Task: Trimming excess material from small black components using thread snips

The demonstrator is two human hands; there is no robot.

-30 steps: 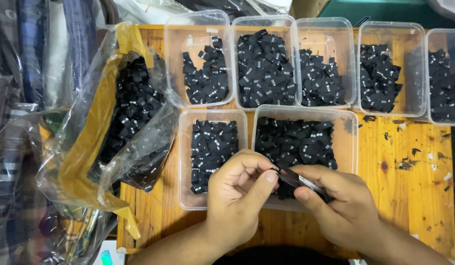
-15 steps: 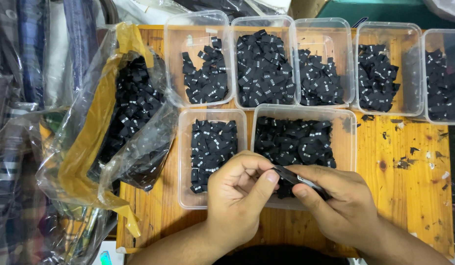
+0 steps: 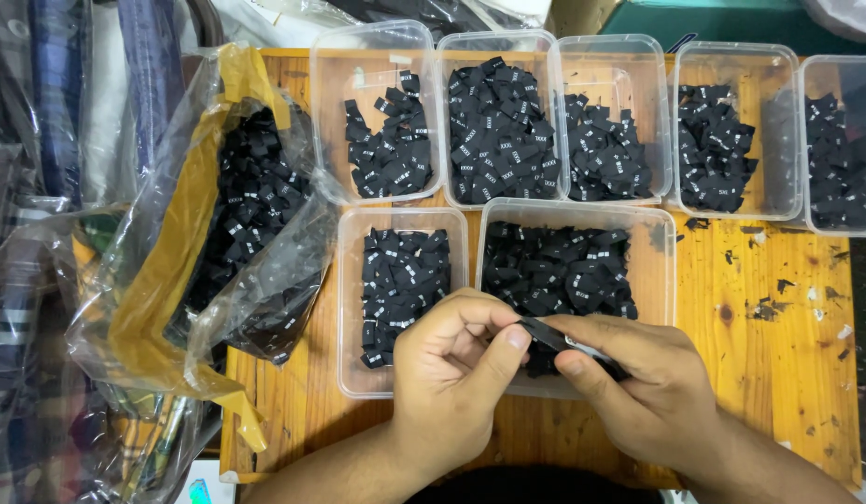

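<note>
Both hands meet over the near edge of the wide tub [image 3: 653, 245], the larger of 2 clear tubs in the front row. The left hand [image 3: 451, 373] and the right hand [image 3: 643, 387] each pinch 1 end of a small black label [image 3: 548, 334] between thumb and fingers, holding it just above the tub's heap of black labels. Left of that tub stands a narrower tub [image 3: 351, 308]; behind it run 5 more tubs of labels. Further left lies an open plastic bag [image 3: 185, 233] full of labels, on the wooden table [image 3: 769, 355].
</note>
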